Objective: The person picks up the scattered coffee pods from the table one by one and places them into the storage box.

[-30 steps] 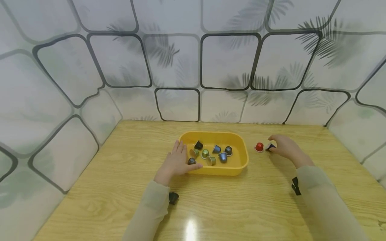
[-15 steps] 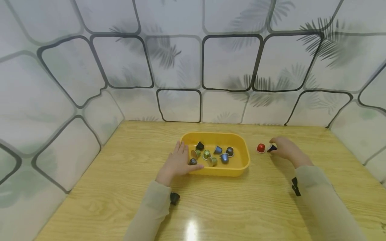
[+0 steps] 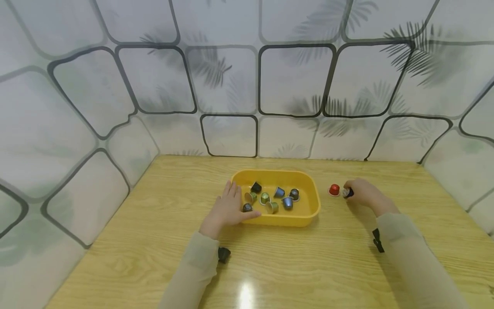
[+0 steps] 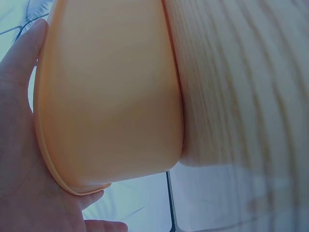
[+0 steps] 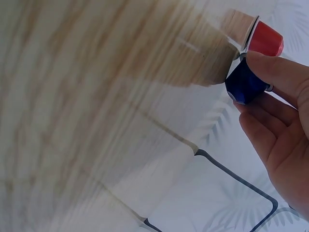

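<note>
My right hand [image 3: 366, 195] pinches a dark blue coffee capsule [image 5: 245, 83] between thumb and fingers, low over the wooden table. Right beside it a red coffee capsule [image 3: 334, 190] stands rim-down on the wood. My left hand [image 3: 225, 209] lies with straight, spread fingers over the left end of a yellow tray [image 3: 295, 220]. In the left wrist view, the palm and fingers rest along the tray's rim [image 4: 42, 130]. Inside the tray lie several capsules: green ones [image 3: 272, 207], blue ones [image 3: 287, 202] and dark ones [image 3: 256, 187].
The wooden table [image 3: 162, 206] ends at the back against a white wall [image 3: 227, 135] with dark outlines and leaf patterns. Black strap ends [image 3: 224, 254] hang at the left wrist, with similar black pieces [image 3: 378, 240] by the right sleeve.
The dark blue capsule has turned in my right fingers, so its pale lid end now faces left. My left hand and the tray have stayed in place.
</note>
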Demonstrator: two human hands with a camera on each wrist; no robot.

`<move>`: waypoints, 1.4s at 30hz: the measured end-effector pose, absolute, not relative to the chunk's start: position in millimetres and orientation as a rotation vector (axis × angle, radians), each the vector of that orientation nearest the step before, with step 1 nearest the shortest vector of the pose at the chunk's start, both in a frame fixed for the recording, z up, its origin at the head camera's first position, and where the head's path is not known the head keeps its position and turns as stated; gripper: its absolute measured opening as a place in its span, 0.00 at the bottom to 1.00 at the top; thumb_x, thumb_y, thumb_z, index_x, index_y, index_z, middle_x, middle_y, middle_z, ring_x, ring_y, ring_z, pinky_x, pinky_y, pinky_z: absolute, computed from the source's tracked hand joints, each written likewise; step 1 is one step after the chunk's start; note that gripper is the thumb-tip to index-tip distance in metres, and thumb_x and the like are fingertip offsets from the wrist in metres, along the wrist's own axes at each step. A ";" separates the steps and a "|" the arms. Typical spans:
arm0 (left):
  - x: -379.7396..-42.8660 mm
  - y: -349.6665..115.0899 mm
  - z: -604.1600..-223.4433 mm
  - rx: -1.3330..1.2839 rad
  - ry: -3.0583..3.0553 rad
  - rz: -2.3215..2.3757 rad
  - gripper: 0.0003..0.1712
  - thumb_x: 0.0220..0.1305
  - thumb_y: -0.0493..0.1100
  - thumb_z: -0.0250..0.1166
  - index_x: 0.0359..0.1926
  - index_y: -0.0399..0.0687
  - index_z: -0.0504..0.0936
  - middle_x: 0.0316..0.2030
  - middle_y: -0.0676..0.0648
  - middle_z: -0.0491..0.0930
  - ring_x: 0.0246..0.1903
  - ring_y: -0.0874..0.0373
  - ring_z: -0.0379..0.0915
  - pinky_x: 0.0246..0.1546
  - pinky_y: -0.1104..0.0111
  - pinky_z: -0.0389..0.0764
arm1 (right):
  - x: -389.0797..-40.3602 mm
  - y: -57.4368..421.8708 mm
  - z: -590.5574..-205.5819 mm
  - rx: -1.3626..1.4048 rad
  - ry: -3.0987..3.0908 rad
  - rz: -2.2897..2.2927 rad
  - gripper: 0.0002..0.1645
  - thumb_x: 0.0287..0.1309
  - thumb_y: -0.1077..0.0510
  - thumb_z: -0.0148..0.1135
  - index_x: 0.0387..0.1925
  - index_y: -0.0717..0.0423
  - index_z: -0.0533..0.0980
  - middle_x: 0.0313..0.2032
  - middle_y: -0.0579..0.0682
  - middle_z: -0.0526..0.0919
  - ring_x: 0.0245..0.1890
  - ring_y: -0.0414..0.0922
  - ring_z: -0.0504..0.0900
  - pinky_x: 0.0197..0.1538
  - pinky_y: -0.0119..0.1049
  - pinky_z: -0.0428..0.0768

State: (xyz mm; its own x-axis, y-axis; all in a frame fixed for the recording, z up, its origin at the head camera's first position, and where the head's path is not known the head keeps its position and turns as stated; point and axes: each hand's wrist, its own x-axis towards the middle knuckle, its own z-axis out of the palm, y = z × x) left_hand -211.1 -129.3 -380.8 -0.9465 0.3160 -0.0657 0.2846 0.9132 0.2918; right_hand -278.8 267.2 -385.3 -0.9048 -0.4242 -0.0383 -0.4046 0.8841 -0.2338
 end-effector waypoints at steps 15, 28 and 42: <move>-212.5 -129.5 -383.3 0.460 2.966 0.443 0.64 0.44 0.79 0.45 0.66 0.34 0.44 0.66 0.38 0.33 0.64 0.48 0.21 0.57 0.46 0.48 | -273.9 263.1 -387.0 -0.702 2.928 -0.300 0.15 0.45 0.68 0.62 0.38 0.70 0.74 0.35 0.64 0.77 0.38 0.60 0.74 0.41 0.51 0.71; -212.0 -129.1 -382.2 0.466 2.969 0.446 0.64 0.44 0.79 0.45 0.66 0.33 0.45 0.66 0.37 0.34 0.65 0.48 0.22 0.57 0.46 0.49 | -270.7 267.2 -389.5 -0.717 2.970 -0.349 0.12 0.45 0.66 0.64 0.34 0.67 0.75 0.32 0.60 0.78 0.35 0.56 0.75 0.39 0.50 0.72; -211.4 -128.8 -382.5 0.459 2.971 0.458 0.62 0.46 0.77 0.47 0.66 0.33 0.45 0.66 0.38 0.34 0.65 0.49 0.22 0.57 0.46 0.49 | -258.5 265.3 -375.5 -0.838 3.055 -0.416 0.14 0.43 0.70 0.63 0.36 0.71 0.75 0.31 0.59 0.79 0.31 0.55 0.77 0.35 0.48 0.74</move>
